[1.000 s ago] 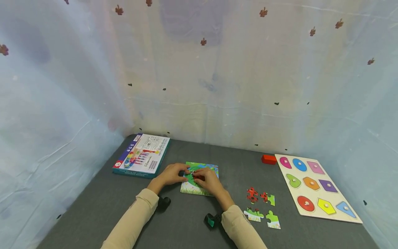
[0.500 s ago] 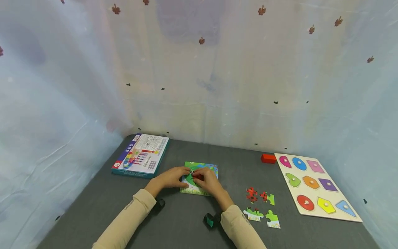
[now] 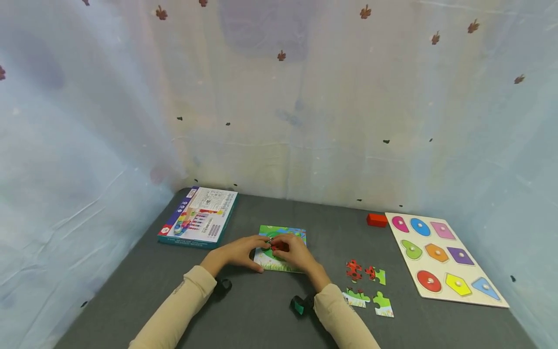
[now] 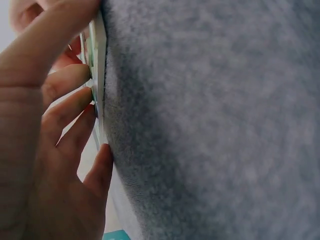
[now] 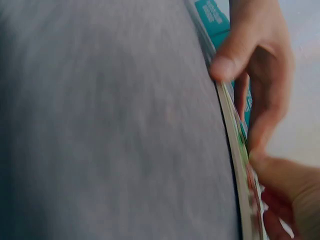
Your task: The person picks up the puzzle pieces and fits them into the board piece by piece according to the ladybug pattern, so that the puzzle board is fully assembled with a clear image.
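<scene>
The thin, rectangular picture board with a green, blue and white print [image 3: 276, 266] lies flat on the dark grey table [image 3: 257, 315]; clock positions are read from its centre in the head view. The left hand [image 3: 233, 252] sits at 9 o'clock, thumb and fingers spread in an arch, thumb at the board's edge and fingertips on its face. The right hand [image 3: 301, 254] covers the 3 o'clock side, fingers bent over a red patch [image 3: 281, 246]; whether it pinches a loose piece there cannot be told. Loose red-and-green jigsaw pieces [image 3: 354, 267] lie at 4 o'clock, and a flat teal-sided box [image 3: 205, 218] between 9 and 10. Handling: the board is probably light and stiff, and liable to slide; steady it by its edge at 9 o'clock. The pieces are likely light, with knobs that could bend; take them by opposite edges, clear of the knobs.
</scene>
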